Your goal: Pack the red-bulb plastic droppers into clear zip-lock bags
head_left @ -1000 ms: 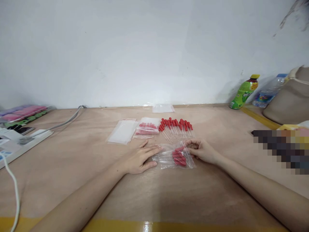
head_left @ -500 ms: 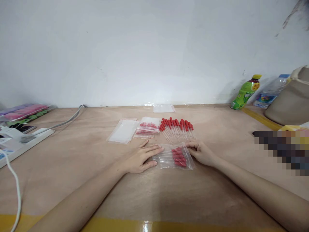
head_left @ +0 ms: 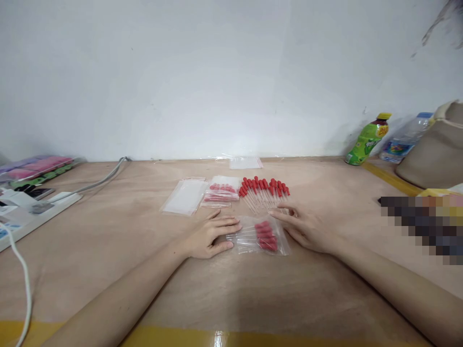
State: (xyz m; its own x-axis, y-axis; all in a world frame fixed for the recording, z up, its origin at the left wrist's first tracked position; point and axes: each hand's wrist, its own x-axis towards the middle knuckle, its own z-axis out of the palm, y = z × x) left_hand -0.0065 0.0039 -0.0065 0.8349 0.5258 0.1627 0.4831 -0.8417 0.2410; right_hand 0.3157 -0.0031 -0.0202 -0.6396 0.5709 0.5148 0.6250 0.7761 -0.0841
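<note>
A clear plastic bag (head_left: pixel 258 236) with several red-capped droppers inside lies flat on the wooden table (head_left: pixel 108 250). My left hand (head_left: pixel 210 233) rests flat with fingers stretched out, touching the bag's left end. At the bag's right edge my right hand (head_left: pixel 306 226) lies with fingers extended and apart, holding nothing. Just beyond the hands is a row of loose red-capped droppers (head_left: pixel 264 192), a stack of filled bags (head_left: pixel 221 192) and a pile of flat bags (head_left: pixel 184 196) with nothing in them.
Another clear bag (head_left: pixel 246 162) lies near the wall. A green bottle (head_left: pixel 367 139), a water bottle (head_left: pixel 403 136) and a beige bag (head_left: pixel 434 149) stand at the right. A power strip (head_left: pixel 39 212), white cables (head_left: pixel 21 284) and coloured trays (head_left: pixel 34 168) are at the left.
My right hand has let go of the bag's right end and spread its fingers flat. The bag now lies flatter on the table. My left hand has stayed in place.
</note>
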